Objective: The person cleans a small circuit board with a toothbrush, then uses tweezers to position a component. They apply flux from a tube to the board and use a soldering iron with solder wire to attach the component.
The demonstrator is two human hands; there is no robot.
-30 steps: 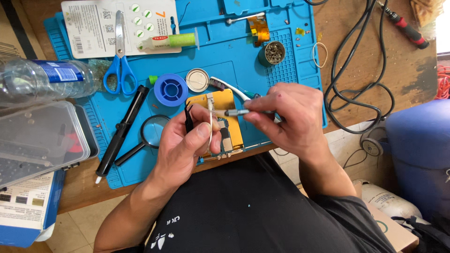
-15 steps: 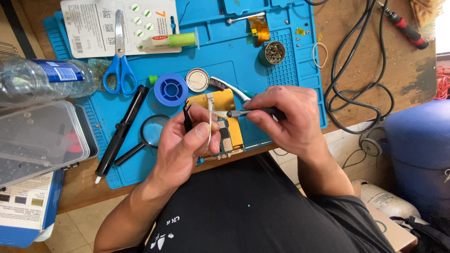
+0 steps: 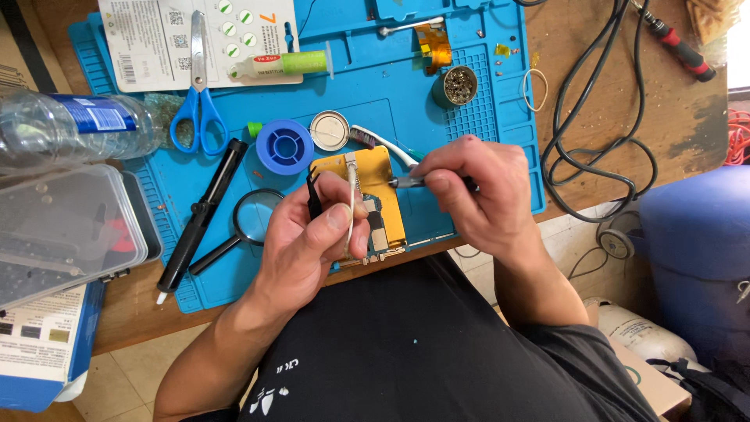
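A yellow-taped circuit board (image 3: 375,176) lies at the near edge of a blue work mat (image 3: 375,86). My left hand (image 3: 312,234) rests on the board's left side and pinches silver tweezers (image 3: 351,195) that point up over the board. My right hand (image 3: 476,195) grips a thin dark tool (image 3: 406,182), its metal tip pointing left at the board's right edge. The lower part of the board is hidden by my left fingers.
On the mat lie blue scissors (image 3: 199,101), a blue solder spool (image 3: 284,146), a round tin (image 3: 329,130), a toothbrush (image 3: 375,142), a magnifying glass (image 3: 254,215), a black pen (image 3: 199,219). A plastic bottle (image 3: 70,129) and clear box (image 3: 62,230) sit left; black cables (image 3: 594,141) lie right.
My right hand has shifted slightly, keeping the tool tip at the board's right edge. My left hand holds the tweezers in about the same place.
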